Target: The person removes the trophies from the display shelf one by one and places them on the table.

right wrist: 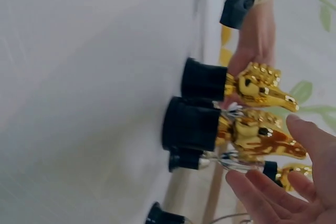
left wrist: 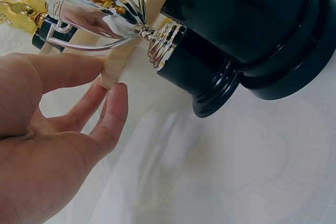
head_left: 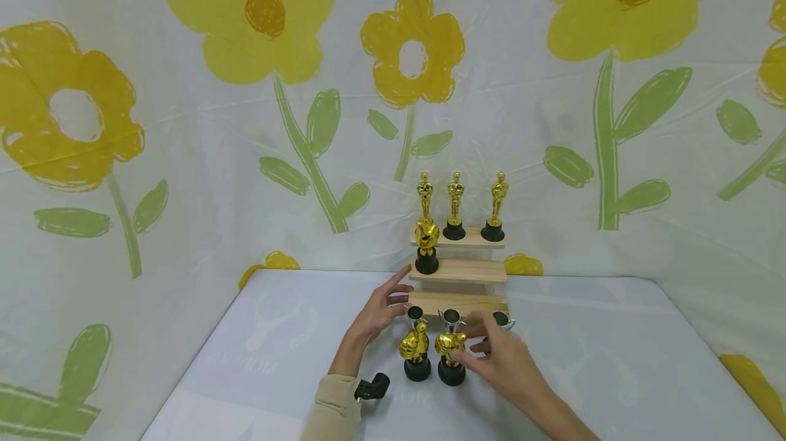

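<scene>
Two gold thumbs-up trophies on black bases stand on the white table, the left one (head_left: 415,352) (right wrist: 260,85) beside the right one (head_left: 451,356) (right wrist: 265,137). My right hand (head_left: 473,342) (right wrist: 283,182) hovers at the right trophy's gold top, fingers relaxed and straight, gripping nothing. My left hand (head_left: 393,297) (left wrist: 105,82) is spread open beside the left silver cup (head_left: 416,315) (left wrist: 97,11), fingertips near the lowest step's wooden edge (left wrist: 113,69). Two more silver cups (head_left: 451,318) (head_left: 503,320) stand along that step.
The three-step wooden stand (head_left: 457,270) sits at the table's back against a flower-print sheet. Three gold statuettes (head_left: 455,205) line the top step, and another gold thumbs-up trophy (head_left: 426,243) stands on the middle step. Bare table lies left and right.
</scene>
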`<state>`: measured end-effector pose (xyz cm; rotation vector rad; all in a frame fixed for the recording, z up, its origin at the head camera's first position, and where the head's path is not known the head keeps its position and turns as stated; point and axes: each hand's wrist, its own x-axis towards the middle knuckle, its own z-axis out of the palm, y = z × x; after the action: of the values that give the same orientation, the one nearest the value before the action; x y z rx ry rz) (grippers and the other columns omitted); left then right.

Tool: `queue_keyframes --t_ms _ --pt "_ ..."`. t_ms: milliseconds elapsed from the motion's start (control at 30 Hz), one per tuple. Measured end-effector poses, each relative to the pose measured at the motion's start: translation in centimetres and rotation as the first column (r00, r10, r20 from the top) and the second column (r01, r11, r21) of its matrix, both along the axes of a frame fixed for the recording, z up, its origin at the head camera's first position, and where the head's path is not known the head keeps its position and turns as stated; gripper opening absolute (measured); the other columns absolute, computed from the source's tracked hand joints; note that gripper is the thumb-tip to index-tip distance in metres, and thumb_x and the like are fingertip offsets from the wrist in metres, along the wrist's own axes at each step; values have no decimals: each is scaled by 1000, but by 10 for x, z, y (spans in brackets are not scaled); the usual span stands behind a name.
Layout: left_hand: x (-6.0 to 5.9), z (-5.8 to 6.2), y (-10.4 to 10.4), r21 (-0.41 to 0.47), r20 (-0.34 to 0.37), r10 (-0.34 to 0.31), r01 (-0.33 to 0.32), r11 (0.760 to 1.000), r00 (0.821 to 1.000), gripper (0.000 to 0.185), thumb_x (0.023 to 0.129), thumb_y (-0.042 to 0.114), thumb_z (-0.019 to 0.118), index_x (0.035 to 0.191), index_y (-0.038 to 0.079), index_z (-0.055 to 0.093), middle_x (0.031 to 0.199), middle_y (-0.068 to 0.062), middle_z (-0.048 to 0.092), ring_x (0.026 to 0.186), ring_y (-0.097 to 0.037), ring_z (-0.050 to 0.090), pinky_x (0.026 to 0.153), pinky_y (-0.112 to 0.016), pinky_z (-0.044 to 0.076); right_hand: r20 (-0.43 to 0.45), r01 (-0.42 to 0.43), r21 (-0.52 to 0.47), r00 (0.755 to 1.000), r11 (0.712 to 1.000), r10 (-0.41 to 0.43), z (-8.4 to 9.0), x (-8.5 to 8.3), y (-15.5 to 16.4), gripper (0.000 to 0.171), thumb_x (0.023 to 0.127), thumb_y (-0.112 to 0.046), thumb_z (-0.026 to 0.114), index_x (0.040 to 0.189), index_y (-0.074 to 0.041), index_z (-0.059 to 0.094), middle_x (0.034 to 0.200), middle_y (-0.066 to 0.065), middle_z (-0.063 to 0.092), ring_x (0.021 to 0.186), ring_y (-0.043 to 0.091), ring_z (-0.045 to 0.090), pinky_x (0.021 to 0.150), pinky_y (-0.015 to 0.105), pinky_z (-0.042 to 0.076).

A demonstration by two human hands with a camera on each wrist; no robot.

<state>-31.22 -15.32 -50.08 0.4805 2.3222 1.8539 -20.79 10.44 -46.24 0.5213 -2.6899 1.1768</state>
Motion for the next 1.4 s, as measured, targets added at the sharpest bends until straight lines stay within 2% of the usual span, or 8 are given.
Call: queue_keyframes --t_ms 200,367,633,800,933,1167,1400 --pt "-1 -1 0 -12 -10 4 -4 1000 1000 85 87 -13 55 155 30 29 140 -26 50 127 -42 51 96 -44 52 4 18 -6 1000 1000 -18 13 -6 1 53 76 -34 83 118 -17 54 97 -1 76 70 2 69 64 14 54" --pt "-2 -2 0 -6 -16 -3 3 1000 1000 84 88 -13 55 155 29 28 140 -25 50 128 -43 51 95 -43 53 -21 6 -7 1000 1000 -6 22 -11 0 52 78 -39 80 118 -17 54 95 1 75 68 3 69 61 16 54" --pt "-1 -1 -1 7 -9 -3 3 1000 1000 83 88 -12 55 155 29 28 139 -24 50 127 -42 51 93 -40 54 -75 -26 -40 997 999 22 45 -29 -6 47 82 -34 78 118 -17 53 100 7 73 77 15 73 64 22 58" --pt "1 0 -1 21 -2 -15 15 1000 1000 83 89 -12 55 155 30 29 141 -28 47 128 -43 50 93 -40 53 -84 -36 -84 996 996 28 51 -44 -12 49 82 -33 78 121 -15 53 107 10 72 85 23 74 67 28 60" --pt "1 0 -1 20 2 -16 16 1000 1000 82 89 -11 56 155 30 29 141 -29 46 128 -44 50 92 -39 53 -82 -27 -83 996 996 20 55 -56 -16 54 82 -29 79 126 -14 52 113 15 69 93 31 73 72 36 61" --pt "2 2 0 21 -1 -11 11 1000 1000 82 90 -10 57 155 30 29 141 -27 46 128 -45 49 92 -39 53 30 -12 -103 999 995 15 60 -79 -24 65 84 -28 78 137 -14 44 125 21 63 103 39 69 79 42 60" --pt "2 0 0 28 -13 -12 12 1000 1000 81 89 -9 59 156 24 27 140 -30 46 126 -44 51 91 -41 54 154 -1 -182 988 983 30 54 -100 -26 69 86 -27 76 142 -12 37 129 24 60 109 43 65 84 47 58"
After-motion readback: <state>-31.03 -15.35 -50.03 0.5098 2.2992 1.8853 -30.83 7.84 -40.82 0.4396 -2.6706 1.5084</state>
